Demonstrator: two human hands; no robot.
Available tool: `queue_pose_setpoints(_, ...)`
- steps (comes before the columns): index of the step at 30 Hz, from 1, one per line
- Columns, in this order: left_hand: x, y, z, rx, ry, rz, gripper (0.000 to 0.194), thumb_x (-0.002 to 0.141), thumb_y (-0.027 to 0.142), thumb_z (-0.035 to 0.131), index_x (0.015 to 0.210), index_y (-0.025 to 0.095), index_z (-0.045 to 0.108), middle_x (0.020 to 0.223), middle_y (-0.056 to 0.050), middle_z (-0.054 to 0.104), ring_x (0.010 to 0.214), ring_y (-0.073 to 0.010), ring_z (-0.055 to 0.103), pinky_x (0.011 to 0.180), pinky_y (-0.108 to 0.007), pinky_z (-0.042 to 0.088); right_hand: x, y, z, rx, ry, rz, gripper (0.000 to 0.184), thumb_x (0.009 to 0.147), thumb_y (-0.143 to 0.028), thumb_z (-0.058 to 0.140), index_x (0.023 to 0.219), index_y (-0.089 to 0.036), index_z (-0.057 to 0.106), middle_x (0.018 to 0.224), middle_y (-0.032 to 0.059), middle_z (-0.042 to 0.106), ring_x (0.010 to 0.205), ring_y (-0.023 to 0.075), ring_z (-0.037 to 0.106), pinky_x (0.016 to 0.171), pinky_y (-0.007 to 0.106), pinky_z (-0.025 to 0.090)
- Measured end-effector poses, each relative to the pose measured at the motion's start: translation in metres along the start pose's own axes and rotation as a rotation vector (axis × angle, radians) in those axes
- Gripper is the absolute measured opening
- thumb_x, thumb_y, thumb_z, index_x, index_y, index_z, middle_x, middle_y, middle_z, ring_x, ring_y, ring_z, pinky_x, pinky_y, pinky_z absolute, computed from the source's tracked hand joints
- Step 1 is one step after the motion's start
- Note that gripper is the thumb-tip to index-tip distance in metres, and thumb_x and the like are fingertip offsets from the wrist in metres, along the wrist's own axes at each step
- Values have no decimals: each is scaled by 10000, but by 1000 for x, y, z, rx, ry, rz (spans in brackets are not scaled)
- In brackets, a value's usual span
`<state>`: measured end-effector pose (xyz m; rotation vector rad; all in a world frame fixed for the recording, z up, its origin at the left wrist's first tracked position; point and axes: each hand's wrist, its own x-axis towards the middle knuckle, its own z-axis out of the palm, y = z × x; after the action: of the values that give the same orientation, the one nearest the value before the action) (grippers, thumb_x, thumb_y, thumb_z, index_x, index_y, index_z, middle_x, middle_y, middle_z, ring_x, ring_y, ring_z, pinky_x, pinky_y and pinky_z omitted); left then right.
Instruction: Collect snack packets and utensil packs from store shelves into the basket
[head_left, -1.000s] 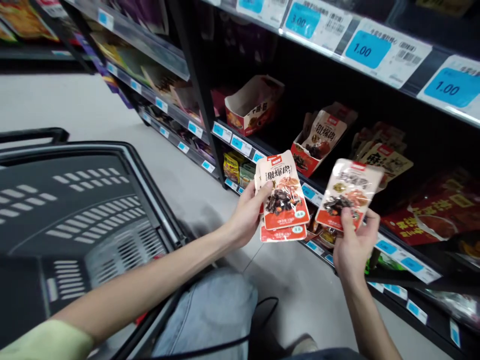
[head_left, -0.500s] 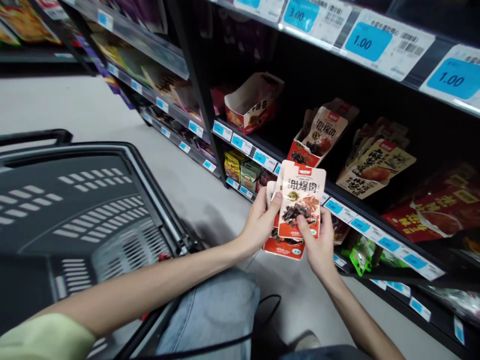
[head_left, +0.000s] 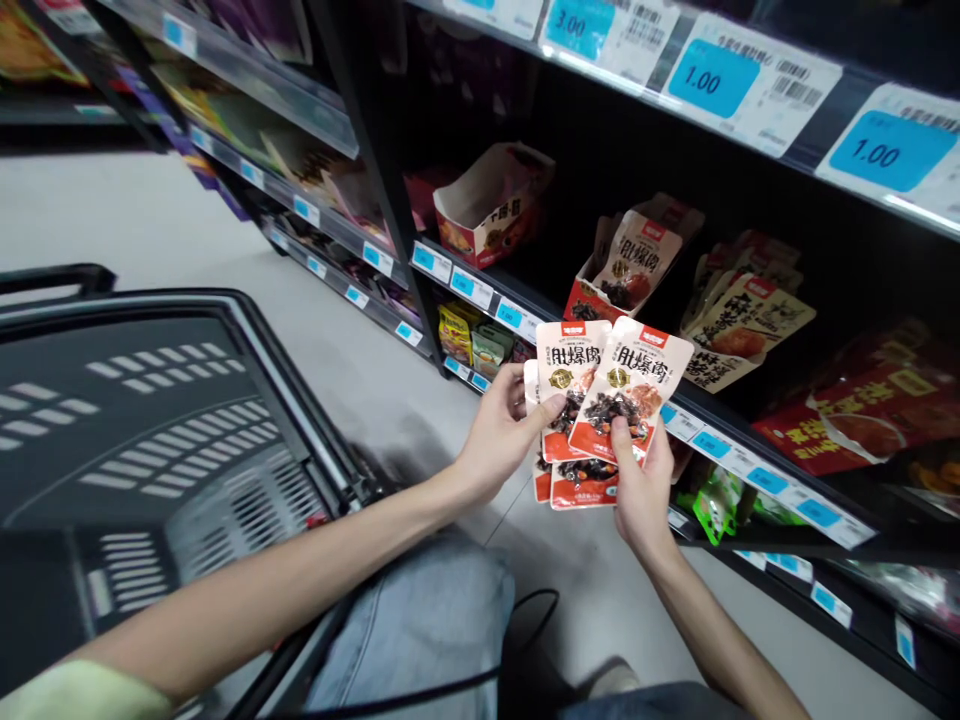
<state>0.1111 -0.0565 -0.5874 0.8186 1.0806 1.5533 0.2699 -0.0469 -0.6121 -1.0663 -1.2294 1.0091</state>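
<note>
My left hand [head_left: 499, 430] is closed on a small fanned stack of snack packets [head_left: 564, 350], cream on top and red below, its thumb lying over the front one. In my right hand [head_left: 646, 490] another snack packet [head_left: 634, 385] of the same look is pinched, thumb on its face. It leans to the right and overlaps the stack's right side. Behind the hands, on the shelf, an open display box [head_left: 592, 300] holds more packets of this kind.
An emptied-looking carton [head_left: 472, 225] sits farther left on the shelf, and a box of beige packets [head_left: 720, 345] to the right. Red bags [head_left: 855, 420] lie beyond it. A dark shopping cart [head_left: 247, 350] stands at my left. Price tags line the shelf edges.
My right hand has brought its packet leftward from the shelf side onto the stack in my left hand. In the last half second that packet has tilted and slid slightly right, showing more of the stack.
</note>
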Motion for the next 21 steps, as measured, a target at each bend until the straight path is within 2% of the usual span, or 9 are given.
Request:
queue_pose_setpoints(5, 2, 2, -2, -51, 11, -2, 570, 720, 423, 873, 1115, 236, 507, 1035, -53, 750, 834, -216, 725, 678, -318, 591, 1, 2, 1, 49, 60, 9, 510, 895, -458, 724, 1338, -233, 608, 1327, 92, 681, 1186, 264, 660, 1118, 473, 485)
queue_pose_setpoints(9, 4, 2, -3, -56, 25, 11, 586, 690, 372, 903, 1122, 230, 533, 1061, -58, 756, 957, -234, 723, 772, -329, 597, 2, 1, -2, 58, 60, 41, 405, 885, -441, 735, 1221, -239, 631, 1240, 77, 712, 1110, 255, 685, 1051, 460, 526)
queue_pose_setpoints(11, 5, 2, -4, -61, 18, -33, 559, 671, 355, 919, 1095, 209, 584, 1066, -67, 758, 979, -229, 715, 811, -328, 591, 3, 0, -4, 50, 42, 59, 376, 875, -430, 745, 1178, -236, 636, 1218, 73, 720, 1095, 253, 686, 1039, 458, 530)
queue_pose_setpoints(13, 5, 3, -4, -91, 25, -110, 545, 650, 366, 935, 1067, 190, 631, 1053, -73, 759, 938, -217, 713, 778, -313, 589, 3, -2, -4, 53, 35, 62, 395, 860, -424, 758, 1183, -229, 640, 1231, 78, 717, 1113, 254, 679, 1056, 458, 519)
queue_pose_setpoints(17, 3, 4, -1, -201, 100, -230, 539, 637, 446, 935, 1029, 190, 667, 1000, -55, 752, 831, -189, 701, 659, -273, 566, 1, -6, -1, 137, 28, 87, 436, 849, -403, 773, 1226, -233, 638, 1272, 76, 707, 1183, 254, 656, 1106, 460, 488)
queue_pose_setpoints(21, 2, 3, 0, -238, 197, -183, 481, 667, 448, 917, 984, 195, 658, 958, -28, 740, 829, -177, 697, 706, -278, 573, -1, -10, 6, 317, 34, 196, 470, 837, -367, 796, 1260, -252, 625, 1305, 57, 698, 1233, 245, 642, 1141, 465, 469)
